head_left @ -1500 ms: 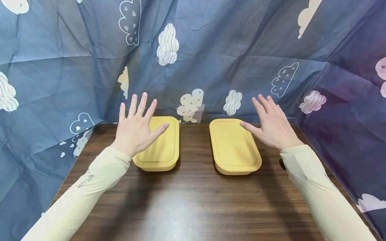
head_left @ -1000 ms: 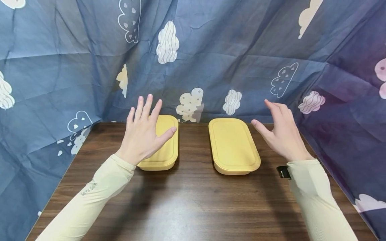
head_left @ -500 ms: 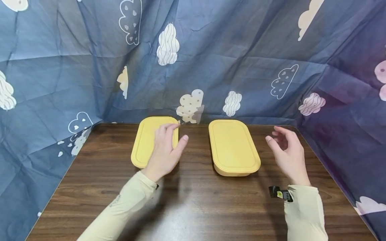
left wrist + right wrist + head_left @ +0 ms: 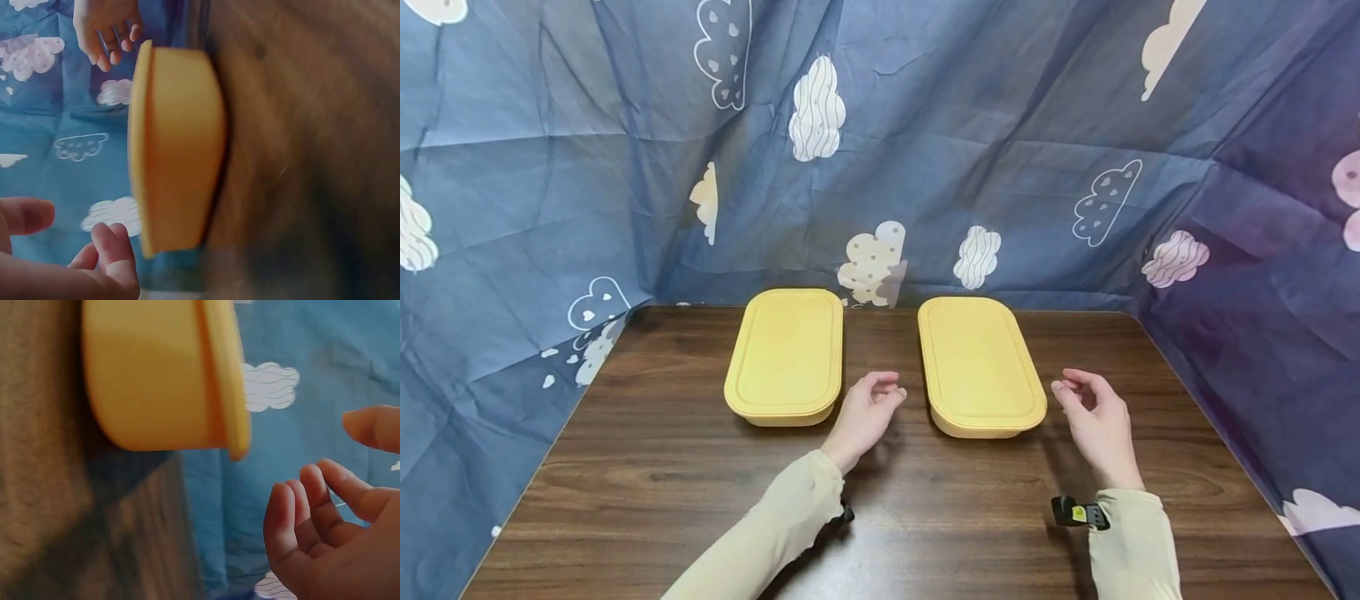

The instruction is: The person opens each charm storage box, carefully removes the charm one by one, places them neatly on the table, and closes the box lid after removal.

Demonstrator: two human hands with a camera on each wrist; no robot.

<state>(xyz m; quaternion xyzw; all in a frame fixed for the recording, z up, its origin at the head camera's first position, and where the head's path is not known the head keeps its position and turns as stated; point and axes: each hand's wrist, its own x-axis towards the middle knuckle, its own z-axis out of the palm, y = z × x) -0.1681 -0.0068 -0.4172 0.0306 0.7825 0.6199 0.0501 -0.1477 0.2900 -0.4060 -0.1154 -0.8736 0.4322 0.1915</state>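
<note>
Yellow boxes (image 4: pixel 786 354), head-view pair, wrist-view singles

Clearance between the left yellow container (image 4: pixel 786 354) and the right yellow container (image 4: pixel 981 362): one lane across the bench (image 4: pixel 925 525), bounded at the rear by the patterned cloth (image 4: pixel 917 175). The left grip (image 4: pixel 864 417) occupies the near end of this lane, apart from the right yellow container. The right grip (image 4: pixel 1101 432) stands just beside that container's outer front corner; bench surface to its right gives passage up to the side cloth (image 4: pixel 1262 275). Overhead access to both containers is unobstructed.
</note>
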